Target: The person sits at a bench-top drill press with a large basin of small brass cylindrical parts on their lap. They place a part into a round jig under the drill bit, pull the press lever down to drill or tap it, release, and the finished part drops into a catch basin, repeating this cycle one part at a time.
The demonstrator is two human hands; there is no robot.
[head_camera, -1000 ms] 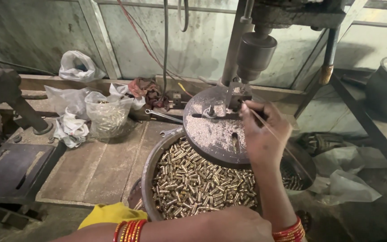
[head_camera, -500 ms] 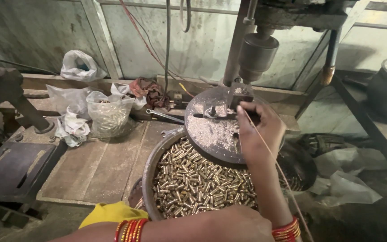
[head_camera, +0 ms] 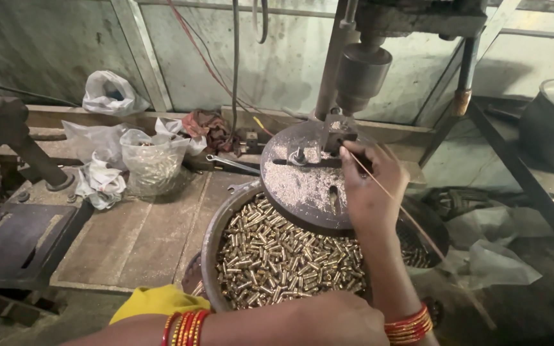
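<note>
The right hand (head_camera: 370, 192) lies on the round metal drill table (head_camera: 302, 186), fingers curled and pressed together at the small clamp fixture (head_camera: 328, 144) under the drill chuck (head_camera: 361, 74); whatever small part they pinch there is hidden by the fingers. A thin wire or rod (head_camera: 392, 198) runs from those fingers down to the right, across the wrist. Against the frame a second ago the hand has crept left and farther in, closer to the fixture, and half a second ago it was already nearly where it is now. Just below the table, near the person, stands a wide metal basin (head_camera: 209, 243) heaped with small brass casings (head_camera: 277, 256). The left hand (head_camera: 341, 320) rests at the basin's near rim, unchanged in place; its fingers are out of view, so its state cannot be told. Red bangles (head_camera: 408, 325) ring both wrists. To the left on the bench sits a clear plastic bag (head_camera: 152, 163) of more pieces, with a spanner (head_camera: 232, 165) beside it.
</note>
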